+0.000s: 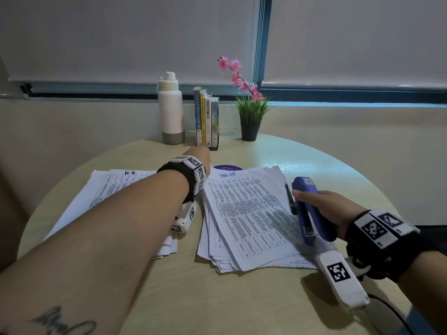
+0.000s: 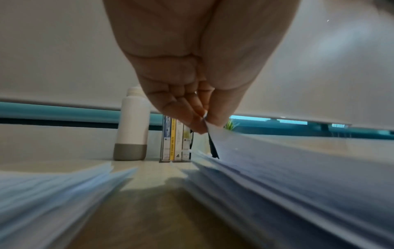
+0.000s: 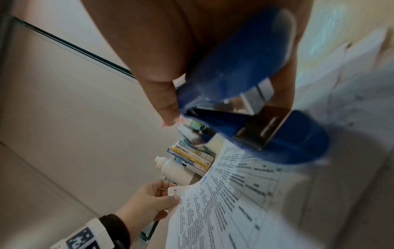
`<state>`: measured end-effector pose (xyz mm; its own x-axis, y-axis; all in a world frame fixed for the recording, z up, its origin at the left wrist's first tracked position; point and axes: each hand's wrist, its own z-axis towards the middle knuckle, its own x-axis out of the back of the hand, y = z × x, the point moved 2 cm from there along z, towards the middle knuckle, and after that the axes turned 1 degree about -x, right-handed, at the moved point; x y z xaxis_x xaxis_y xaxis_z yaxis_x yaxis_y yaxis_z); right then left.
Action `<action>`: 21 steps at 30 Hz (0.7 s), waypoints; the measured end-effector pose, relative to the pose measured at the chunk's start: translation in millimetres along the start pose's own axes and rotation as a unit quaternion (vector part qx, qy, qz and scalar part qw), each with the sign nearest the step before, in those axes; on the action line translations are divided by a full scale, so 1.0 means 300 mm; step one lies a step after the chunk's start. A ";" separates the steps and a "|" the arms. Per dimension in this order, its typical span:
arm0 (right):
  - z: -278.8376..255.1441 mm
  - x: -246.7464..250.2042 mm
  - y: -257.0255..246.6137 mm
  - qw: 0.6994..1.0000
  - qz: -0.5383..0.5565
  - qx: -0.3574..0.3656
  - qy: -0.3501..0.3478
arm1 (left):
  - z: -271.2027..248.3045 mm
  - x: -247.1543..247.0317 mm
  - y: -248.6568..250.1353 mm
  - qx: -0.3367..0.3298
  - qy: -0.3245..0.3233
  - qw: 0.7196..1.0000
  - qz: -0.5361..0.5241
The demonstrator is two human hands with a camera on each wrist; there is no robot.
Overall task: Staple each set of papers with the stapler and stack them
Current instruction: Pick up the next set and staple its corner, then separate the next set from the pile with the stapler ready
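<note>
My left hand [image 1: 198,154] reaches over the table and pinches the far left corner of the top set of printed papers [image 1: 251,213], lifting that corner [image 2: 210,128] slightly off the right pile. In the right wrist view the left hand [image 3: 157,200] holds that corner between thumb and fingers. My right hand [image 1: 321,206] grips a blue stapler [image 1: 307,209] over the right edge of the same pile; the stapler [image 3: 245,107] has its mouth ajar. A second pile of papers [image 1: 116,189], marked "H.R.", lies to the left under my forearm.
At the table's far edge stand a white bottle [image 1: 170,110], several upright books [image 1: 206,119] and a potted plant with pink flowers [image 1: 250,112]. A pen [image 1: 289,198] lies beside the right pile. The round table [image 1: 217,298] has bare wood near me. A cable [image 1: 391,310] trails at the right.
</note>
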<state>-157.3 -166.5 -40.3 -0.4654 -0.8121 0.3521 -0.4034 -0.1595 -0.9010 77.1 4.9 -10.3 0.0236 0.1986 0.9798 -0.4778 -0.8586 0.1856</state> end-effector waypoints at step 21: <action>-0.080 -0.043 -0.145 0.996 -0.061 0.048 -0.044 | -0.381 0.019 0.069 -0.099 -0.166 0.976 -0.104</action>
<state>-152.7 -135.5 0.4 -0.3441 -0.8292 0.4405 -0.3737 -0.3094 -0.8744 -33.0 42.2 -9.4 0.4058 0.1666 0.8986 -0.5922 -0.7010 0.3974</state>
